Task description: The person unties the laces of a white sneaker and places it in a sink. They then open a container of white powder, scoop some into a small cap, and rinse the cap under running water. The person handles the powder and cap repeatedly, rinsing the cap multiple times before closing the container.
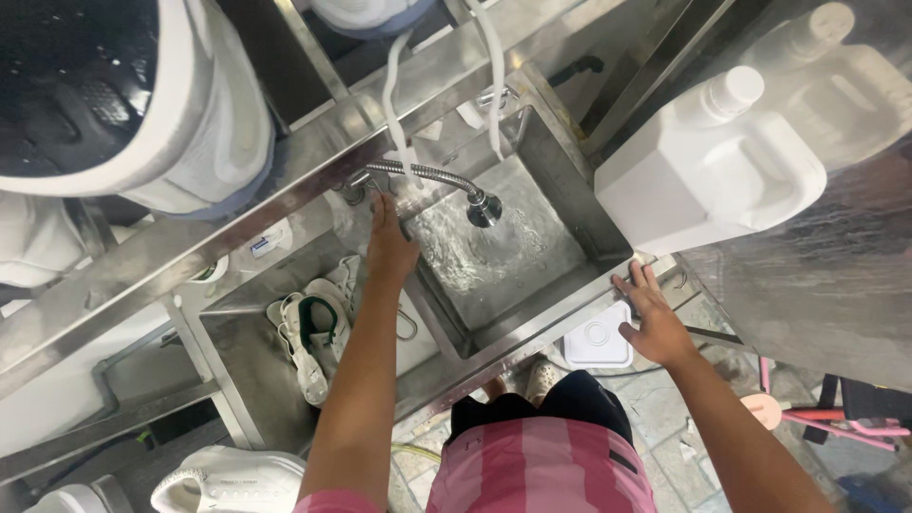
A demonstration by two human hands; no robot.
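Note:
My left hand reaches up to the base of a flexible metal faucet hose at the back of a steel sink, fingers closed near the tap. Water pours from the spray head into the basin, which holds rippling water. My right hand rests flat with spread fingers on the sink's front rim, close to a large white plastic jug. A pair of white shoes with green lining lies on the steel counter left of my left arm.
More white shoes sit on the shelf above and lower left. A second white jug stands at the far right. A white square container lies on the tiled floor below the sink, and pink plastic items are at right.

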